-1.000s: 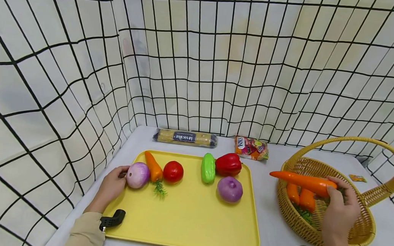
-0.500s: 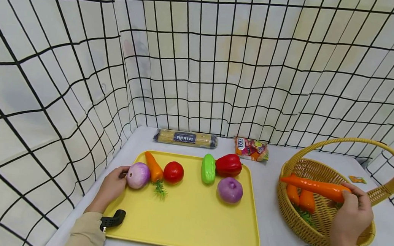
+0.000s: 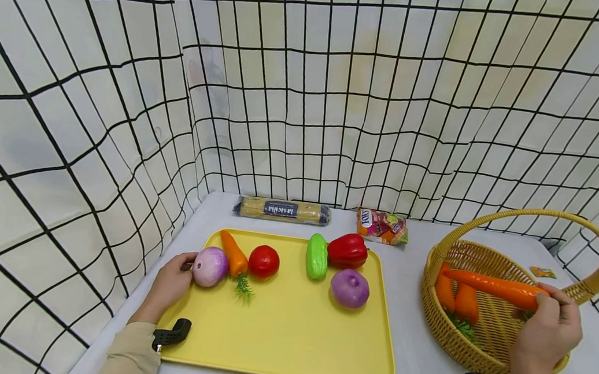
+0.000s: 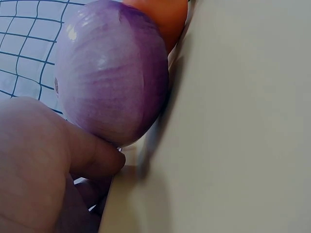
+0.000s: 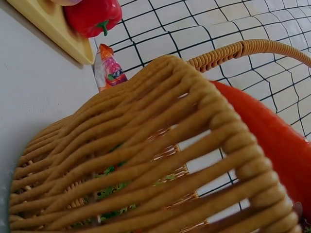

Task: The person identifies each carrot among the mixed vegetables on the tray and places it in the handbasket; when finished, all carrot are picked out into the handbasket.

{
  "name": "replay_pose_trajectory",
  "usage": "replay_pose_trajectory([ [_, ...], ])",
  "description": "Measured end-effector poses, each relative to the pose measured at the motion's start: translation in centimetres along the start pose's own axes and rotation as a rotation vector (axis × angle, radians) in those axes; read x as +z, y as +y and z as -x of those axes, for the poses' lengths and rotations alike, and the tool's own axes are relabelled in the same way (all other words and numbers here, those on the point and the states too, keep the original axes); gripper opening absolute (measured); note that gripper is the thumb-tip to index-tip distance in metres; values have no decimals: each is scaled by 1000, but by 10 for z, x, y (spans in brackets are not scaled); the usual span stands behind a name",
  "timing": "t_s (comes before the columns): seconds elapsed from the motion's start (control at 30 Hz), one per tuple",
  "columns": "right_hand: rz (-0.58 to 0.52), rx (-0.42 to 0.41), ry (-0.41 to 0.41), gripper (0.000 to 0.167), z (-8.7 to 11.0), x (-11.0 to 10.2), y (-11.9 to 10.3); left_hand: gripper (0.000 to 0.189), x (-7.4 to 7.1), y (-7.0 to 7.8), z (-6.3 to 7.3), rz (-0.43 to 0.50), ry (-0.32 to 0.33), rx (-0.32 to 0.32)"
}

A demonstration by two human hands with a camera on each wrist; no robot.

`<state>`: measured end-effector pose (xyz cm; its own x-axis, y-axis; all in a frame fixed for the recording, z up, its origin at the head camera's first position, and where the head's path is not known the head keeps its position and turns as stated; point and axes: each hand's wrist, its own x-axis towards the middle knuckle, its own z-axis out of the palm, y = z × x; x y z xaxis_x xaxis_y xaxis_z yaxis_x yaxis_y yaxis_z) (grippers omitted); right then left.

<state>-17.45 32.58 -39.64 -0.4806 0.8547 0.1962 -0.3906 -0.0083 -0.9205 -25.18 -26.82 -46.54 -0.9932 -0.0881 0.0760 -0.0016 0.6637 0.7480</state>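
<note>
Rightward goes the right hand [image 3: 550, 332], and the long carrot [image 3: 496, 286] travels with it, its tip now inside the wicker basket [image 3: 428, 320] where a second ago it poked out past the left rim! That right grip pinches the carrot by its thick end, thumb and fingers closed round it, pointed end to the left. Down in the basket, two shorter carrots [image 3: 466, 305] lie side by side beneath that tip. Across on the other flank, the left hand [image 3: 171, 282] holds its ground at the left edge of the yellow tray [image 3: 278, 336], thumb right by the white-and-purple onion [image 3: 210, 266]; whether that grip pinches the tray rim or merely rests there, I can't tell. Just beside the onion, a tray carrot [image 3: 233, 253] and then a tomato [image 3: 264, 262]; over to the right, a green cucumber [image 3: 317, 256], a red bell pepper [image 3: 348, 250] and a purple onion [image 3: 350, 289]. Behind the tray, spaghetti [image 3: 282, 210] and a Fox's sweet bag [image 3: 382, 226] line the worktop [image 3: 407, 368].
</note>
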Motion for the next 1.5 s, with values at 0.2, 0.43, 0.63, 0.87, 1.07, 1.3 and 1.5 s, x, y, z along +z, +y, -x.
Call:
replay_pose_trajectory([
  [0.2, -11, 53, -20, 16, -3, 0, 2, 43, 0, 0, 0, 0, -4, -6],
  [0.43, 211, 105, -70, 22, -6, -1, 8, 43, 0, 2, 0, 7, -6, -16],
  [0.63, 481, 137, -125, 22, -9, -5, 11, 42, 0, 2, 0, 9, -6, -20],
  [0.87, 606, 149, -196, 24, -10, -5, 11, 43, -1, 3, 1, 11, -16, -25],
  [1.07, 639, 128, -213, 27, -9, -4, 11, 43, 0, 2, 1, 9, -13, -26],
  [1.3, 703, 70, -211, 30, -7, -5, 13, 42, 1, 1, 1, 8, -8, -18],
  [1.5, 626, -70, -237, 20, 1, 1, 12, 43, 0, 2, 1, 5, -5, -7],
])
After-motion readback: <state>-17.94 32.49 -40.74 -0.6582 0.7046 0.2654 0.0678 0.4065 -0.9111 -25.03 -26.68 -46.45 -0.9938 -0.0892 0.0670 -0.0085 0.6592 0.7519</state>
